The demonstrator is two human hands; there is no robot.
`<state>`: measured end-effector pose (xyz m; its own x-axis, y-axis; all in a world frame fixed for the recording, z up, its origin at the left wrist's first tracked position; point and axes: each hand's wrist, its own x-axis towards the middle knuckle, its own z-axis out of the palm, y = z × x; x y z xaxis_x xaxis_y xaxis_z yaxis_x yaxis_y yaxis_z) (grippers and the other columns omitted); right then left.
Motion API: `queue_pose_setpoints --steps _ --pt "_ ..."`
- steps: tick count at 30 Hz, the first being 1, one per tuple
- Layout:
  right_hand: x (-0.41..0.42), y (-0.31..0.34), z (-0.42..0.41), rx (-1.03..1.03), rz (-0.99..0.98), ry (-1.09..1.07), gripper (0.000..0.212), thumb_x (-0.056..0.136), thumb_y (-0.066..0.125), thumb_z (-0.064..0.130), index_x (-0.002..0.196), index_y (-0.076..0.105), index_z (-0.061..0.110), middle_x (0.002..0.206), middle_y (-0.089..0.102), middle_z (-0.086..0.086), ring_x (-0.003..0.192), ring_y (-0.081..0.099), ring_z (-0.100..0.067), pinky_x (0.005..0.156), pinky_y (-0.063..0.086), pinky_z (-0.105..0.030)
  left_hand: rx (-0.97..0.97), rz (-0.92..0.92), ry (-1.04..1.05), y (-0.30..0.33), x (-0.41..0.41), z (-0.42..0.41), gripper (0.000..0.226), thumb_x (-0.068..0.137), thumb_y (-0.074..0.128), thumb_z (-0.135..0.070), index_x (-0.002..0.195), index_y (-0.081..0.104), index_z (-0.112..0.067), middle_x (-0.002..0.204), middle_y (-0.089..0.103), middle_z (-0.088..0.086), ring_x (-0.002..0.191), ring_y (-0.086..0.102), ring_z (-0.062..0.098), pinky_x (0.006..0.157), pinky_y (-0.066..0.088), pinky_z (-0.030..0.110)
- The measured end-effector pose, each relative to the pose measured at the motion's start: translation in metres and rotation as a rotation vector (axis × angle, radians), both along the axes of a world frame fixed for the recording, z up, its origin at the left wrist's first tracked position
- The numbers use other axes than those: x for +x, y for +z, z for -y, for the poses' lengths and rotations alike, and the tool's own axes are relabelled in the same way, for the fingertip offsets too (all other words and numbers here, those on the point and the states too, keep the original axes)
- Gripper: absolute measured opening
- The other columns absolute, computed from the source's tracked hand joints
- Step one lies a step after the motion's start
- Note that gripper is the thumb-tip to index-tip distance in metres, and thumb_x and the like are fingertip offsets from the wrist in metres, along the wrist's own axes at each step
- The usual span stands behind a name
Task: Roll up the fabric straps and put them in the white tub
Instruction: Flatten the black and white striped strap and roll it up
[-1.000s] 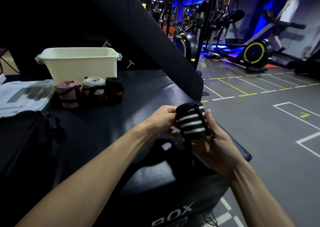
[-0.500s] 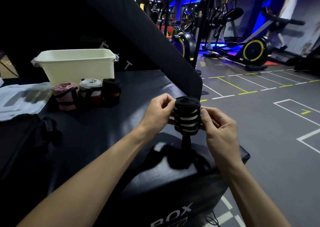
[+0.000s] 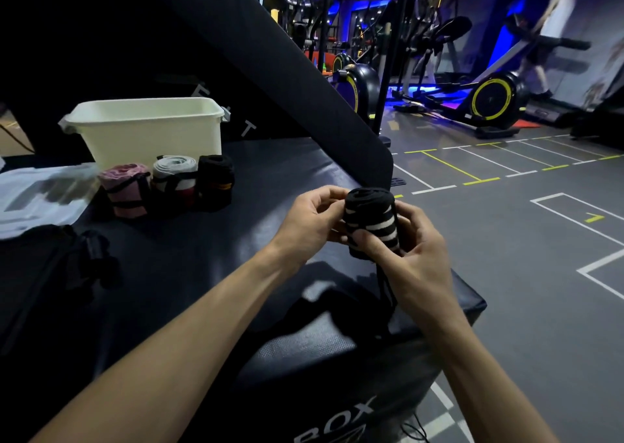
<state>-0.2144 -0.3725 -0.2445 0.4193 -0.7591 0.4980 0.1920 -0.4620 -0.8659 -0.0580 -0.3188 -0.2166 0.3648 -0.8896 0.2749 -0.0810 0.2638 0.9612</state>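
Both hands, left hand (image 3: 312,219) and right hand (image 3: 410,256), pinch the soft, light, springy strap roll (image 3: 369,226) above the black box (image 3: 236,240); hold its sides firmly, lest it unwind.

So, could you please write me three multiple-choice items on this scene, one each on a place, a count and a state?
1. Where do the finished rolls stand?
A. Inside the tub
B. In front of the tub
C. On the floor

2. How many rolls stand there?
A. Three
B. One
C. Five

3. What state is the striped strap in?
A. Flat on the box
B. Rolled, held in both hands
C. Inside the tub

Key: B, the pink roll, grey roll and black roll stand before the white tub; A, three show; B, the left hand and right hand grip the striped strap, a thin tail hanging.
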Motion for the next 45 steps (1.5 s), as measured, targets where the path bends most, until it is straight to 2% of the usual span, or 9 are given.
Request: queue_pose_setpoints --steps 8,14,19,23,26,28,34,42,45 --pt "-0.017 0.011 0.003 0.068 0.026 0.204 0.045 0.079 0.077 0.018 0.121 0.064 0.008 0.103 0.077 -0.006 0.093 0.073 -0.018 0.078 0.059 -0.029 0.033 0.004 -0.110 0.004 0.008 -0.007 0.020 0.102 0.059 -0.007 0.111 0.069 0.008 0.079 0.072 0.009 0.061 0.066 0.024 0.052 0.057 0.028" --pt "-0.022 0.012 -0.003 0.141 -0.044 0.414 0.043 0.085 0.073 0.013 0.126 0.064 0.004 0.113 0.074 -0.017 0.103 0.070 -0.025 0.088 0.056 -0.032 0.066 0.124 -0.155 0.000 0.012 -0.009 0.015 0.096 0.064 -0.002 0.096 0.068 0.013 0.077 0.064 0.018 0.064 0.059 0.026 0.054 0.051 0.029" --pt "-0.020 0.013 -0.003 0.052 -0.036 0.241 0.054 0.085 0.071 0.011 0.137 0.056 0.009 0.115 0.075 0.004 0.104 0.070 -0.009 0.086 0.055 -0.022 0.036 0.056 -0.063 0.001 0.015 -0.007 0.012 0.097 0.065 -0.006 0.090 0.072 0.002 0.073 0.067 0.011 0.062 0.062 0.023 0.050 0.053 0.027" --pt "-0.016 0.001 0.003 -0.123 -0.091 0.082 0.043 0.097 0.057 0.020 0.139 0.053 0.018 0.129 0.066 -0.002 0.121 0.063 -0.014 0.105 0.051 -0.037 0.009 0.022 0.050 -0.001 0.014 -0.002 0.023 0.098 0.067 -0.013 0.090 0.070 0.008 0.069 0.068 0.015 0.055 0.065 0.020 0.051 0.056 0.027" --pt "-0.006 -0.007 -0.005 -0.253 -0.214 0.016 0.063 0.091 0.064 0.024 0.148 0.041 0.017 0.140 0.053 0.001 0.134 0.049 -0.011 0.113 0.039 -0.030 0.014 0.014 0.051 -0.002 0.010 -0.001 0.021 0.099 0.065 -0.011 0.093 0.069 0.009 0.068 0.068 0.014 0.054 0.065 0.018 0.050 0.056 0.026" --pt "0.001 -0.012 -0.008 -0.273 -0.193 -0.044 0.077 0.083 0.076 0.025 0.148 0.037 0.016 0.139 0.052 0.002 0.132 0.050 -0.011 0.110 0.040 -0.026 0.038 0.015 0.008 -0.002 0.006 0.000 0.019 0.100 0.063 -0.009 0.098 0.068 0.009 0.070 0.067 0.014 0.054 0.065 0.017 0.051 0.057 0.026" --pt "-0.002 -0.008 0.002 -0.215 -0.150 -0.055 0.056 0.082 0.079 0.005 0.125 0.050 0.024 0.110 0.063 0.022 0.106 0.063 -0.002 0.091 0.048 -0.019 0.115 0.022 -0.109 0.002 0.006 -0.006 0.017 0.101 0.060 -0.007 0.103 0.063 0.010 0.073 0.068 0.016 0.059 0.070 0.024 0.054 0.062 0.035" --pt "-0.009 0.001 -0.005 -0.091 -0.066 0.170 0.037 0.086 0.074 0.005 0.119 0.057 0.008 0.102 0.071 0.004 0.094 0.067 -0.004 0.082 0.050 -0.016 0.169 0.174 -0.120 0.000 0.012 -0.007 0.036 0.106 0.054 -0.021 0.099 0.061 0.013 0.075 0.070 0.019 0.060 0.070 0.027 0.047 0.054 0.029" --pt "-0.012 0.000 -0.003 -0.039 -0.054 0.184 0.046 0.084 0.077 0.011 0.124 0.055 0.009 0.108 0.072 -0.001 0.099 0.069 -0.011 0.084 0.052 -0.021 0.208 0.270 -0.198 0.000 0.019 -0.010 0.039 0.107 0.051 -0.026 0.108 0.062 0.012 0.084 0.066 0.022 0.065 0.068 0.023 0.050 0.050 0.028"
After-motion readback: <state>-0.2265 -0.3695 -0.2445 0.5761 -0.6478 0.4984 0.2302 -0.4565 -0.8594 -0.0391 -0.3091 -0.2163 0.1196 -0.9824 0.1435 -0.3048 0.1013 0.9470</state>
